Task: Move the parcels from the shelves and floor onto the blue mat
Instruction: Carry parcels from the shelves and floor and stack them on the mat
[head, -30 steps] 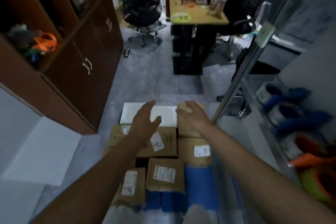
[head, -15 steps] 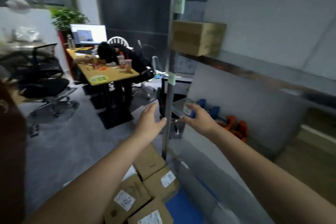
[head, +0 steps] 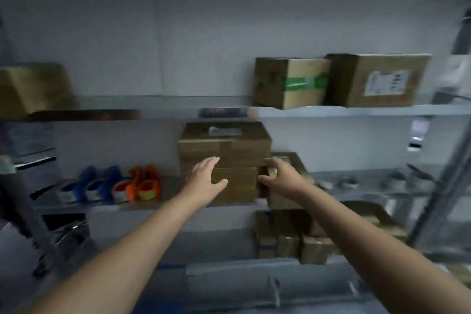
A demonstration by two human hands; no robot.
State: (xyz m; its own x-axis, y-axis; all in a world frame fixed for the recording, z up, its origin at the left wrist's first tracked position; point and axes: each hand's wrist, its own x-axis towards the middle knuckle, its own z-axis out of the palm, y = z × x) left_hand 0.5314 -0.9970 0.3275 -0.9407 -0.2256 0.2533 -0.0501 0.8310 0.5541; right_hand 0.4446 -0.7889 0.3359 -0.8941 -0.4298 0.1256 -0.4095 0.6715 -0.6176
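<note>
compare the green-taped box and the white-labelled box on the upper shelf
The green-taped box has a green tape band; the labelled box has a white label. The green-taped box looks smaller than the labelled box. Both are brown cardboard on one shelf.

Blurred, edge-cut parcel point(head: 33, 89) far left

Grey metal shelving point(head: 356, 110), three tiers in view.
Upper tier: plain box point(head: 33, 86) at 9 o'clock; green-taped box point(head: 303, 81) just beside labelled box point(head: 379, 79) at 2 o'clock. Middle tier: stacked boxes point(head: 224, 145) at centre; blue and orange shoe-like items point(head: 112, 183) at 8 o'clock; blurred ring-shaped items point(head: 346, 182) at 4 o'clock. Lower tier: small boxes point(head: 288, 237) at 5 o'clock.
</note>
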